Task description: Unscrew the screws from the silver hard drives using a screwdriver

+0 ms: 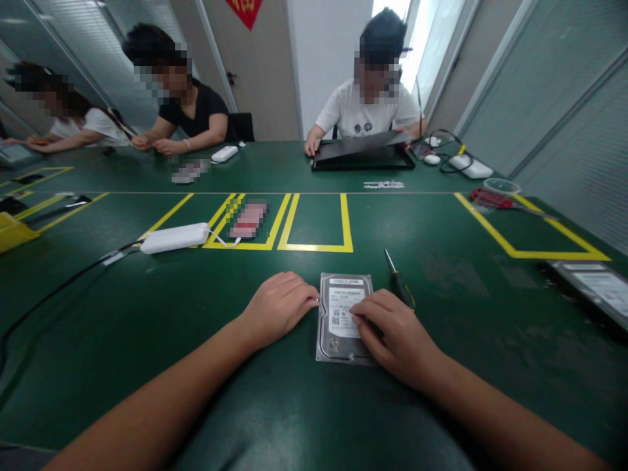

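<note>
A hard drive (343,347) with a white label lies flat on the green table in front of me. My left hand (282,307) is at its upper left edge, thumb and fingers pinched together. A tiny shiny spot shows at those fingertips, too small to name. My right hand (392,330) rests over the drive's right side, its fingertips closed together on the label. Whatever they may hold is hidden. Just beyond the right hand lies a screwdriver (401,288) with a dark handle, its shaft pointing away from me.
A white power strip (175,238) with a black cable lies at left, near a phone (249,219). Another drive (596,284) lies at right. A clear container (501,188) and red-handled tool (492,198) are farther back. Across the table, a person handles a black panel (363,147); others sit left.
</note>
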Demonstrator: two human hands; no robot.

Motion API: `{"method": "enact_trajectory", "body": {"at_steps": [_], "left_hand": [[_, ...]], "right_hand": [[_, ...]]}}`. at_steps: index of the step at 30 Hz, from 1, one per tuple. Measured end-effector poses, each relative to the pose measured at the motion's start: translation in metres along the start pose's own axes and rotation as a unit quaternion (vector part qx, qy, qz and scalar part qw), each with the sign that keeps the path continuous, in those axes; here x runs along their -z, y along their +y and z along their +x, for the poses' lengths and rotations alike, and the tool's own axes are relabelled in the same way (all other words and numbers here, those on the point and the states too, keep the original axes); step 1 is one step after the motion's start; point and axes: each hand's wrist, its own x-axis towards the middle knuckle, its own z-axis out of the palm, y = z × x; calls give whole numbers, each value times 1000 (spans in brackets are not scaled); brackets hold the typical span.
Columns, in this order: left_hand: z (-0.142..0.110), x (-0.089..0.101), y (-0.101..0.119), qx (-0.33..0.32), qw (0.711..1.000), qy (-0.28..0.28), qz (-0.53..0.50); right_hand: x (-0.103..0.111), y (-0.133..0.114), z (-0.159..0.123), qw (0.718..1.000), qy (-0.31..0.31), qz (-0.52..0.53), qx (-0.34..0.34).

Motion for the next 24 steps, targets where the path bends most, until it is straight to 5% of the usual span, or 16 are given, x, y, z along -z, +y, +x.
{"method": "enact_trajectory", "body": {"at_steps": [13,24], "left_hand": [[2,4,4,69,983,-60,-161],[3,0,-4,62,974,-79,-204]], "right_hand": [[-1,1,1,1000,-11,0,10],[-1,1,0,1000,-13,0,13]]}}
